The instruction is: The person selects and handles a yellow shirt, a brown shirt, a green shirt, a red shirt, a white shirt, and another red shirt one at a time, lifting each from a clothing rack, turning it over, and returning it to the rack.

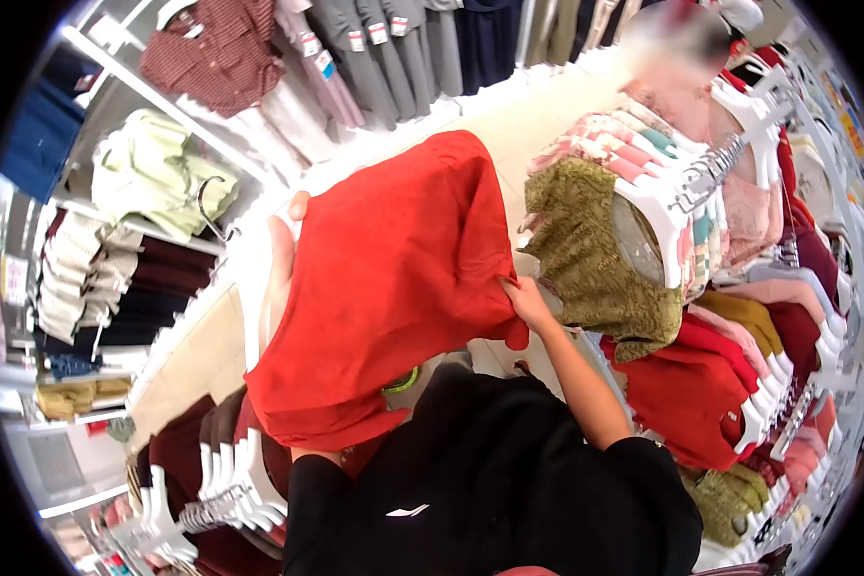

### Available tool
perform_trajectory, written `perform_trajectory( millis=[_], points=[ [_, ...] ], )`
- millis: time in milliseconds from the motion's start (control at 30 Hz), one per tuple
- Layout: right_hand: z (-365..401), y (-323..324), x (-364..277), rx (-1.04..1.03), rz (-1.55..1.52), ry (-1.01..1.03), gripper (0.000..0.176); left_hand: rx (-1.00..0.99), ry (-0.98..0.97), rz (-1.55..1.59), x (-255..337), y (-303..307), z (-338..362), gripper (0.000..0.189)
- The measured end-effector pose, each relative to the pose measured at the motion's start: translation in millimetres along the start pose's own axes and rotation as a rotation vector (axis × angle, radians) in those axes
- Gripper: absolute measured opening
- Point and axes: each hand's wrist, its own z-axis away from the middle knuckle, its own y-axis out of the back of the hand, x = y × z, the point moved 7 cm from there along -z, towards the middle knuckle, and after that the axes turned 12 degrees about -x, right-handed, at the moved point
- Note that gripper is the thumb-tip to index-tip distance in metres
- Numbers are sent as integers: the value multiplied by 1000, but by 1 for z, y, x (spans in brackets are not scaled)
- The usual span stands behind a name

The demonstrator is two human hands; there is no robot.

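A red top (394, 259) is spread out in front of me, held up between my two hands. Its left edge runs along a white hanger (252, 317). My left hand (281, 254) is at that edge beside the hanger, fingers showing past the cloth while the palm and wrist are hidden behind it. My right hand (528, 302) pinches the top's right edge near a sleeve, the forearm reaching up from my black sleeve. Just beyond this hand hangs an olive patterned top (605, 250) on a white hanger.
Garments on white hangers fill the rack at right, including red tops (677, 394). Dark maroon clothes (178, 442) hang at lower left. A pale green top (149, 173) and grey trousers (374, 58) hang beyond the tiled aisle (197, 346). A person (672, 58) stands at upper right.
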Motion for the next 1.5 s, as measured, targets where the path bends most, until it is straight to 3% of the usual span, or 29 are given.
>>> perform_trajectory(
  millis=[167, 267, 333, 467, 500, 533, 600, 733, 800, 900, 1067, 1167, 1333, 1400, 1500],
  points=[
    [4, 15, 26, 177, 20, 146, 24, -117, 184, -371, -13, 21, -36, 28],
    [32, -3, -1, 242, 174, 26, 27, -267, 265, -806, -23, 20, -64, 27],
    [38, -13, 5, 225, 6, 77, 27, -395, 276, -1137, -39, 16, -81, 27],
    [49, -16, 13, 283, 43, 131, 40, -627, 79, -1717, -77, -6, -107, 25],
    [51, -14, 16, 272, 72, 117, 59, -626, -13, -1766, -84, -10, -112, 24],
    [59, -17, 1, 298, 84, 155, 63, -634, -214, -1819, -89, -23, -118, 20],
    [71, -25, -25, 323, 117, 225, 69, -730, -307, -1896, -100, -20, -129, 23],
    [70, -38, -45, 71, 14, 414, 72, -576, -347, -2306, -97, -47, -140, 34],
    [80, -47, -53, -18, -114, 436, 71, -514, -306, -2404, -94, -53, -148, 34],
    [90, -39, -43, -13, -336, 433, 70, -478, -390, -2368, -84, -60, -159, 14],
    [104, -14, 3, 130, -766, 362, 69, -80, -28, -2741, -59, -64, -186, 31],
    [117, -5, 30, 81, -881, 334, 69, 66, 89, -2823, -31, -49, -209, 35],
    [145, -10, 31, -408, -752, 330, 63, 203, 289, -2817, 17, -8, -232, 57],
    [157, -9, 31, -285, -420, 285, 60, 50, 281, -2618, 43, 26, -248, 58],
    [157, -11, 44, -152, -333, 203, 45, -46, 335, -2226, 46, 60, -249, 54]
  ],
)
